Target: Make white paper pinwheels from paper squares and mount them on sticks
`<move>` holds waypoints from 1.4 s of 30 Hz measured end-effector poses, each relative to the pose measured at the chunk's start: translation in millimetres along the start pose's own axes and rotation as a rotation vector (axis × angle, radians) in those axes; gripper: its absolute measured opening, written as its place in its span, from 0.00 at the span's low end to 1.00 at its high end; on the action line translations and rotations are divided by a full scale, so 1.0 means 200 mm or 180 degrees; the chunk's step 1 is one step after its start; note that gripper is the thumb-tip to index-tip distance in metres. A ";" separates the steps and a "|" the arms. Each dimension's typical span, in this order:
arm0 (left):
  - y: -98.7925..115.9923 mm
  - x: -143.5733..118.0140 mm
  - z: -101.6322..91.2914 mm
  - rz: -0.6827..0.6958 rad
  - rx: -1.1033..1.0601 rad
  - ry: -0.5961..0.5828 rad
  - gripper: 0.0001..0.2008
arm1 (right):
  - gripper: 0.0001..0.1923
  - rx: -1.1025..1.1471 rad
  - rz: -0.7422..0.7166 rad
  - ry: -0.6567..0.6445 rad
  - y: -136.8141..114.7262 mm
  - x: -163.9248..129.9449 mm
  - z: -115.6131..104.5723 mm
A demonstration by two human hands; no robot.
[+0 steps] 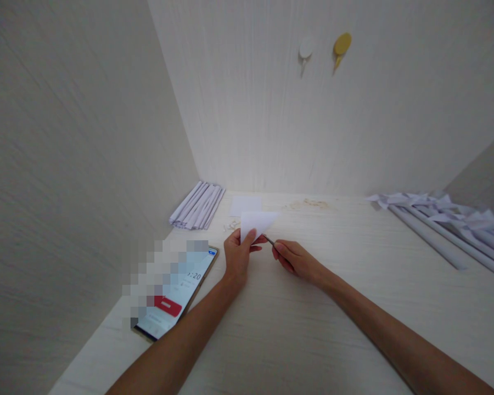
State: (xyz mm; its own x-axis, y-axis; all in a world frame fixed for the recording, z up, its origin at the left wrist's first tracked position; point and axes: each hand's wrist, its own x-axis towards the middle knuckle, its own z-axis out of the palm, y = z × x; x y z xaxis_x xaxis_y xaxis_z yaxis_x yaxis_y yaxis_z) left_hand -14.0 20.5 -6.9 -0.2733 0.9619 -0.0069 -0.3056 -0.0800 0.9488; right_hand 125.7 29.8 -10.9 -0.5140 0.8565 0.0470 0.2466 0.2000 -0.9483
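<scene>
Two hands meet over the pale tabletop point(296, 340), and all the action sits between them. Far out to the left of the pinch lies a phone point(177, 296), screen lit, flat on the surface; beyond it, against the wall, a bundle of rolled paper tubes point(197, 206). Now the left hand point(236, 255): thumb and fingers are closed on the lower edge of a folded white paper triangle point(257, 222), lifting it just off the table, point leaning right. Just behind the held piece, a flat paper square point(246, 205) waits. Right beside the pinch, the right hand point(298, 259) grips a thin dark tool point(269, 240), maybe a pencil or small blade, too slim to tell, its tip touching the triangle's base. Judging by this, a firm left pinch close to the tip keeps the paper from flexing. Far right, finished paper pinwheels point(444, 219) lie in a row.
</scene>
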 end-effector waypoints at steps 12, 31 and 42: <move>0.01 -0.03 0.03 -0.0027 0.0423 -0.0498 0.12 | 0.15 0.2428 -0.0056 0.0879 -0.02 0.01 0.00; -0.01 -0.06 0.04 -0.0558 0.0212 -0.1868 0.21 | 0.08 0.3094 -0.0125 0.1021 0.00 0.01 -0.04; 0.01 -0.07 0.05 -0.0404 0.0509 -0.1991 0.23 | 0.07 0.3162 -0.0141 0.1073 0.00 0.01 -0.05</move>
State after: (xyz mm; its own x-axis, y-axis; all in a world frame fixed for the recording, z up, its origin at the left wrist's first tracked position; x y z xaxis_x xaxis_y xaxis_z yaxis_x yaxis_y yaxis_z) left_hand -0.4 8.9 -2.2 0.3525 0.9356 0.0174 -0.1481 0.0375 0.9883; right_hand 132.0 36.3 -8.0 -0.2130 0.9766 0.0284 -0.6305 -0.1152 -0.7676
